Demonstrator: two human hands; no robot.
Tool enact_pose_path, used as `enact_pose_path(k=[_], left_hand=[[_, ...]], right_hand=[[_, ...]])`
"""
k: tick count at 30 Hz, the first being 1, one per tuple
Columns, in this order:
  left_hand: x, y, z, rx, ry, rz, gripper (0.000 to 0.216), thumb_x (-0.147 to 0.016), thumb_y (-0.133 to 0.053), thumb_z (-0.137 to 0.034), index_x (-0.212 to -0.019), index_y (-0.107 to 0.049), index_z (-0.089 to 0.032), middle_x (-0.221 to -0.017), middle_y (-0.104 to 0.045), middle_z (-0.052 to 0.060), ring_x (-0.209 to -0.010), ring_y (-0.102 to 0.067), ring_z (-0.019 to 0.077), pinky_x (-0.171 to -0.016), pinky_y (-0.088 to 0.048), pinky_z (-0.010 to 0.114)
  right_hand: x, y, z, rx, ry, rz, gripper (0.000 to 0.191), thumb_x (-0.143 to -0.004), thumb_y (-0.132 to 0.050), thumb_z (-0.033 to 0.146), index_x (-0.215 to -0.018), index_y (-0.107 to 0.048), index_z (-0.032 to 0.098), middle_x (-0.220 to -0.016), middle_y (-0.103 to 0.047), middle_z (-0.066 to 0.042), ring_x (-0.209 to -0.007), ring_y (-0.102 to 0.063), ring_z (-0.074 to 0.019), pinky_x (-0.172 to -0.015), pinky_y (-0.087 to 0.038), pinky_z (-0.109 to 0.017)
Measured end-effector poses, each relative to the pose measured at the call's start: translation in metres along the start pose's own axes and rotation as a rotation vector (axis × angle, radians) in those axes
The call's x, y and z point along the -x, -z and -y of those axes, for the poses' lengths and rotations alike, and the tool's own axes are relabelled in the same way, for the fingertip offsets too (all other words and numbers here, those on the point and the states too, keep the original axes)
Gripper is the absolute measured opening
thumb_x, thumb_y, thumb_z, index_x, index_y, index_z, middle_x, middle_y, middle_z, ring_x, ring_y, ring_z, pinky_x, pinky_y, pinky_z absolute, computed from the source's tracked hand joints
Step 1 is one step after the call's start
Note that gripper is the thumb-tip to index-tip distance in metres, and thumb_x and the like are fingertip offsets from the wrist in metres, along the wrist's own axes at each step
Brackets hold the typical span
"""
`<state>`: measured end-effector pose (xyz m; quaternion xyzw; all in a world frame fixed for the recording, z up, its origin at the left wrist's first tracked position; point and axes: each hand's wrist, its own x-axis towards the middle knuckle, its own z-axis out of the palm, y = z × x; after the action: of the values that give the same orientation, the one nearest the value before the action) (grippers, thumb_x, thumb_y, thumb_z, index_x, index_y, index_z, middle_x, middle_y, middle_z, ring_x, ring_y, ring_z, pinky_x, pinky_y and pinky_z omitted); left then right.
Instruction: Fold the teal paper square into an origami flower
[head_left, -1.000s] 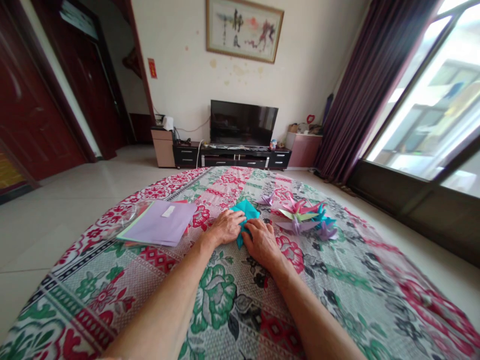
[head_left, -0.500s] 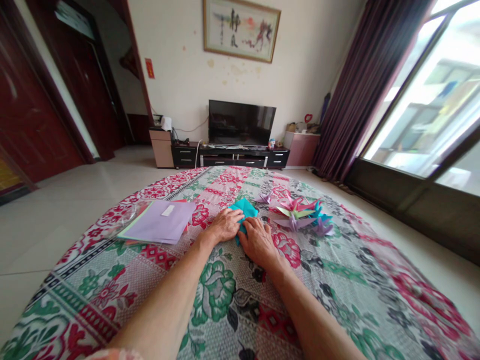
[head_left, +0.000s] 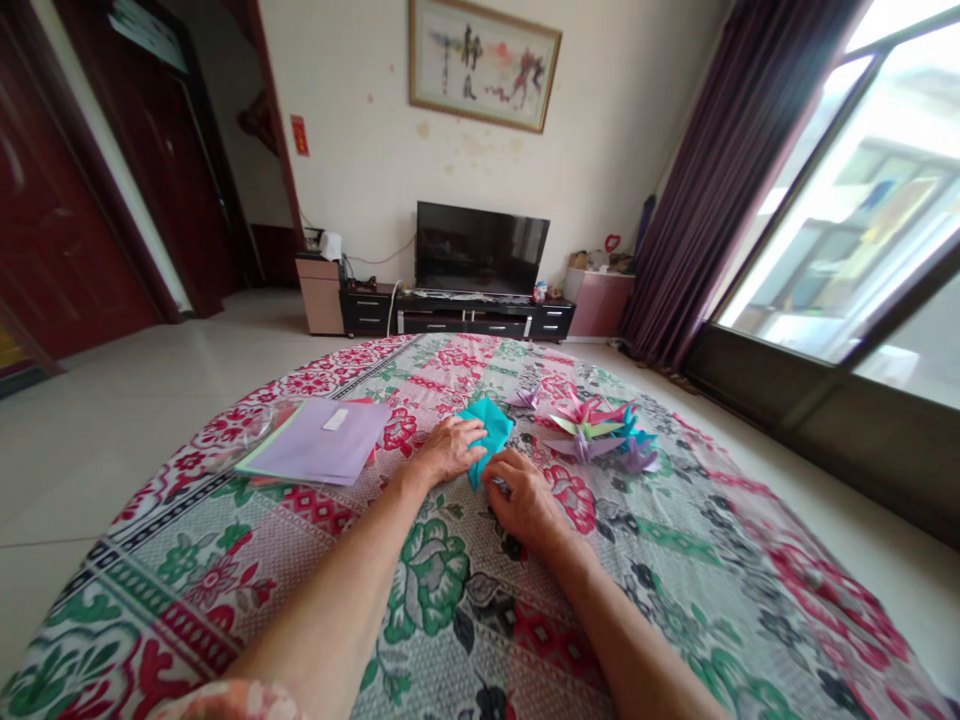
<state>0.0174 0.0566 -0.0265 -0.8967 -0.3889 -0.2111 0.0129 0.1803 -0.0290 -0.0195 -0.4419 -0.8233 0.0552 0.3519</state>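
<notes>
A folded teal paper (head_left: 491,428) lies on the round table's floral cloth (head_left: 420,590). My left hand (head_left: 448,447) rests on the paper's left side, fingers pressed flat on it. My right hand (head_left: 523,497) sits just below the paper's near tip, fingers curled and pinching at that tip; whether it grips the paper is hard to see.
A stack of lilac and coloured paper sheets (head_left: 319,452) lies to the left. Several folded paper cranes (head_left: 596,428) in pink, purple and teal sit to the right. Beyond the table are a TV (head_left: 480,252) on a low cabinet, curtains and a large window.
My right hand has slid back toward me off the teal paper to its near tip. More of the paper now shows. My left hand stays pressed on it.
</notes>
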Motion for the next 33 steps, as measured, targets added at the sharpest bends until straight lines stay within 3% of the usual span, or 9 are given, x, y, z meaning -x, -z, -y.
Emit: enact_pose_path(k=[13,33], left_hand=[[-0.0007,-0.0069,0.0044,-0.002,-0.001,-0.031,0.032,-0.086,-0.05,-0.027,-0.113,-0.063,-0.018,-0.122,-0.061,0.007,-0.113,-0.054,0.0199,-0.103,-0.037,0.038],[-0.0008,-0.0015,-0.0011,0.001,0.015,-0.031,0.032,-0.085,-0.051,-0.024,-0.112,-0.064,-0.016,-0.122,-0.062,0.008,-0.114,-0.054,0.0209,-0.102,-0.038,0.037]], right_hand=[[0.0035,0.0013,-0.0002,0.029,0.102,0.085,0.024,-0.084,-0.05,0.014,-0.095,-0.069,0.025,-0.095,-0.064,-0.003,-0.092,-0.056,-0.0171,-0.087,-0.042,-0.033],[0.0042,0.0075,0.0063,0.062,0.181,0.14,0.024,-0.083,-0.049,0.012,-0.092,-0.069,0.023,-0.099,-0.065,-0.004,-0.092,-0.057,-0.0179,-0.088,-0.043,-0.036]])
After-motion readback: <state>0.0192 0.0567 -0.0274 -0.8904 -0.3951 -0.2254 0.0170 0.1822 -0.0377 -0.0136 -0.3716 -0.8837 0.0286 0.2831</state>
